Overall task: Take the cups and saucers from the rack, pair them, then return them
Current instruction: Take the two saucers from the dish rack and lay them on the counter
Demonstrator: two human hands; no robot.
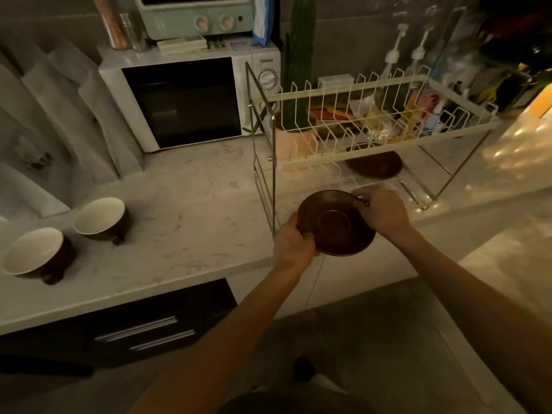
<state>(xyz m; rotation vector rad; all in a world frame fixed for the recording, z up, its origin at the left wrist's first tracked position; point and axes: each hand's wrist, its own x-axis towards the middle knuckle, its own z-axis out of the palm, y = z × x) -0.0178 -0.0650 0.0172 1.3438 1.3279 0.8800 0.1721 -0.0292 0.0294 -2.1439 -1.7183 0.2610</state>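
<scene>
Hands share one round brown ceramic saucer (pixel 336 224) at the desk's front edge: left hand (pixel 294 243) grips its near rim, right hand (pixel 380 209) pinches the far rim. Two white-lined brown cups (pixel 100 218) stand well apart toward the desk's left end, on the left hand's side

A counter (pixel 185 204) runs across the middle of the frame. At the left edge two cups (pixel 37 252) (pixel 101 218) stand on it side by side, the nearer one lower left of the other. Behind them, in the upper middle, a microwave (pixel 185 100) sits on the counter, with a small oven (pixel 194 16) on top of it. Right of the microwave stands a two-tier rack (pixel 358 124); a plant pot (pixel 294 138) stands behind its left end. On the rack's lower tier lies a saucer (pixel 375 164). In front of the rack, at the counter's front edge, the left hand (pixel 294 243) and right hand (pixel 380 209) hold another saucer (pixel 336 224) between them, left hand on its lower left rim, right hand on its upper right rim. Drawers (pixel 143 331) lie below the counter at lower left.
</scene>
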